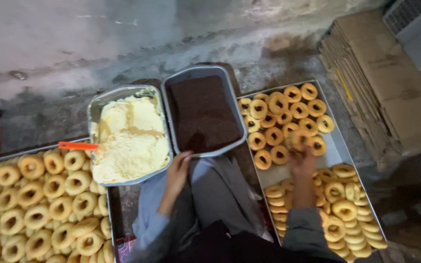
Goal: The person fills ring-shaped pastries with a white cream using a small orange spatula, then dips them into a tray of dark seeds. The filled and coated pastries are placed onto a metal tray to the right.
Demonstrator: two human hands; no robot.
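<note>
My left hand (177,174) rests at the near rim of a metal pan of dark brown crumbs (201,113), fingers loosely curled on its edge. My right hand (302,157) reaches over the right metal tray (336,152) and closes on a ring-shaped pastry (300,139) at the edge of the filled rings. Those rings (286,117), with dark centres, lie in rows at the far end. Plain golden rings (343,209) are stacked at the near end of the same tray.
A pan of pale yellow cream (128,136) with an orange-handled tool (78,145) sits left of the crumbs. A large tray of plain rings (35,204) fills the left. Flattened cardboard boxes (381,83) are stacked at the right on the concrete floor.
</note>
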